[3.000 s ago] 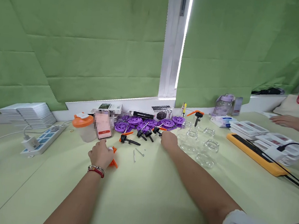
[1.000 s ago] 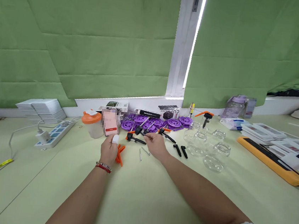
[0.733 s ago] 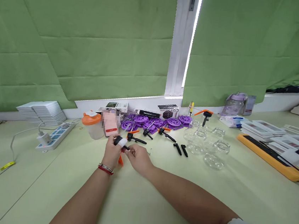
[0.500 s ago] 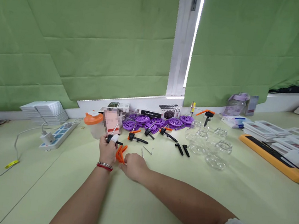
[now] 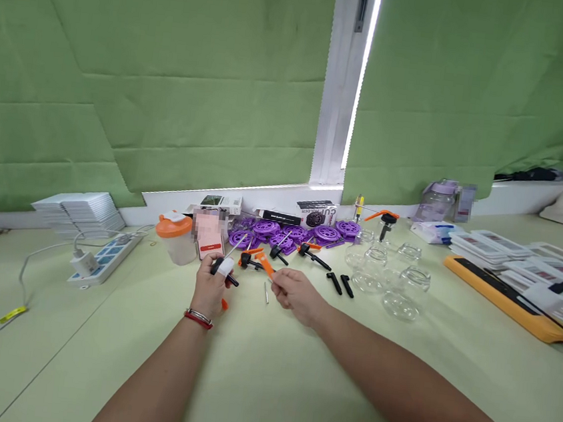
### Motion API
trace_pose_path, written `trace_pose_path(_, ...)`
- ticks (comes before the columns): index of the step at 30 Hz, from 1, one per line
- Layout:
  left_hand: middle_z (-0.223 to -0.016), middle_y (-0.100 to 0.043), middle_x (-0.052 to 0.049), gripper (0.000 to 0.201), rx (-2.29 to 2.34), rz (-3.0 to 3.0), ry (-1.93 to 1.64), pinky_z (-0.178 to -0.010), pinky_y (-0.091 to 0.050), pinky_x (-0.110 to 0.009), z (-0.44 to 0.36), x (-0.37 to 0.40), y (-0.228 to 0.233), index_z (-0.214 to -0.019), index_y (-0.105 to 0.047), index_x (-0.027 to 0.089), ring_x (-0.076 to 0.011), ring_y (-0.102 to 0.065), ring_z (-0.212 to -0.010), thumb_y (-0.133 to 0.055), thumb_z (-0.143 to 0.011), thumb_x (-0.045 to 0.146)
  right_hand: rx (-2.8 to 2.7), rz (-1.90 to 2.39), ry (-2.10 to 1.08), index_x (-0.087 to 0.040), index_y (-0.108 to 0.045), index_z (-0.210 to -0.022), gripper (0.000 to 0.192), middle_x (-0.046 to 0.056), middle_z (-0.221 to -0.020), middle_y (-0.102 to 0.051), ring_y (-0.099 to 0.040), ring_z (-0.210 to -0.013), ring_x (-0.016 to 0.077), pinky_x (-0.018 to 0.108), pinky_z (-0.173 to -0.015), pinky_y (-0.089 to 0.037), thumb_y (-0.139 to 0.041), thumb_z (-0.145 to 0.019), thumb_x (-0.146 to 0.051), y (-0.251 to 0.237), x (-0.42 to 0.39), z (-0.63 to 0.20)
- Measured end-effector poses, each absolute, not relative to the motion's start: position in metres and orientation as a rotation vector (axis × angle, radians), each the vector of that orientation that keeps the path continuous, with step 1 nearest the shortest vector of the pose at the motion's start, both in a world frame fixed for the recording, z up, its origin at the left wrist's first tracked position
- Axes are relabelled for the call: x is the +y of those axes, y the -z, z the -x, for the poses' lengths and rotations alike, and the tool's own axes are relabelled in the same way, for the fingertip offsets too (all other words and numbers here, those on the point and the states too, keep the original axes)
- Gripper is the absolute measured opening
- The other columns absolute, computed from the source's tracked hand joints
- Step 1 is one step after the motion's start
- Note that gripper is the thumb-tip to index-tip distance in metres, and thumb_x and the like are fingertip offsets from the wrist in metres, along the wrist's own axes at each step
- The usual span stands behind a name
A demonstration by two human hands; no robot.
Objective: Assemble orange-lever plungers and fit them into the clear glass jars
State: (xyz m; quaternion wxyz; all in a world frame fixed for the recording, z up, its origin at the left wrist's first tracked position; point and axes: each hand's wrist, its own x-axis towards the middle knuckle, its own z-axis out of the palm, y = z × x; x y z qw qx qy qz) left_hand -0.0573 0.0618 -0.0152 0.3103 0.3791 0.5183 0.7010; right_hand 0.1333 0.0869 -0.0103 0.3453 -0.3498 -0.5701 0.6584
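Observation:
In my left hand [image 5: 209,290] is a black plastic part [image 5: 234,281] with a thin metal rod [image 5: 238,243] sticking up from it. The thumb of that hand carries a white covering. My right hand [image 5: 297,294] pinches an orange plastic piece [image 5: 266,264] at one end, to the right of the black part and apart from it. Partly hidden beside my left hand, another orange piece [image 5: 225,304] lies on the table. A short metal pin [image 5: 266,293] rests between the hands. Beyond them lie black-and-orange assemblies [image 5: 315,257]. Two loose black parts [image 5: 346,286] lie further right.
Purple spoked discs [image 5: 327,233] lie along the back near small boxes. A phone [image 5: 210,247] and an orange-lidded cup [image 5: 177,247] stand behind my left hand. Clear glass vessels [image 5: 400,304] are at right, a power strip [image 5: 105,261] at left.
My right hand has moved right and away from me, lifting an orange piece off the table. My left hand has shifted slightly right with the black part.

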Motion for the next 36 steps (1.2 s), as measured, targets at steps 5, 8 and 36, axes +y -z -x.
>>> trace_pose_path(5, -0.076, -0.06, 0.003, 0.034, 1.124, -1.107, -1.556, -0.056, -0.044, -0.023, 0.03, 0.052, 0.013, -0.09, -0.054, 0.02, -0.0087, -0.055, -0.057, -0.07, -0.06, 0.02, -1.15, 0.545, -2.044, -0.019, -0.042, -0.075, 0.03, -0.004, -0.065, -0.054, -0.034, -0.043, 0.0036, 0.019, -0.042, -0.017, -0.065, -0.075, -0.038, 0.026, 0.104, -0.197)
trace_pose_path(8, -0.08, -0.06, 0.002, 0.034, 1.107, -1.124, -1.427, -0.057, -0.044, -0.023, 0.015, 0.047, 0.014, -0.088, -0.057, 0.019, -0.0086, -0.055, -0.058, -0.071, -0.057, 0.015, -1.155, 0.487, -2.109, -0.018, -0.044, -0.075, 0.028, -0.003, -0.064, -0.055, -0.036, -0.044, 0.0042, 0.019, -0.042, -0.018, -0.066, -0.074, -0.035, 0.034, 0.111, -0.214)
trace_pose_path(36, -0.084, -0.055, -0.003, 0.036, 0.704, -1.19, -1.158, -0.057, -0.041, -0.026, -0.006, 0.021, -0.004, -0.099, -0.057, 0.02, -0.0113, -0.048, -0.062, -0.071, -0.069, 0.034, -1.531, 0.224, -2.381, -0.009, -0.057, -0.078, 0.023, 0.006, -0.063, -0.063, -0.046, -0.046, 0.0071, 0.02, -0.046, -0.029, -0.065, -0.074, -0.03, 0.041, 0.098, -0.214)
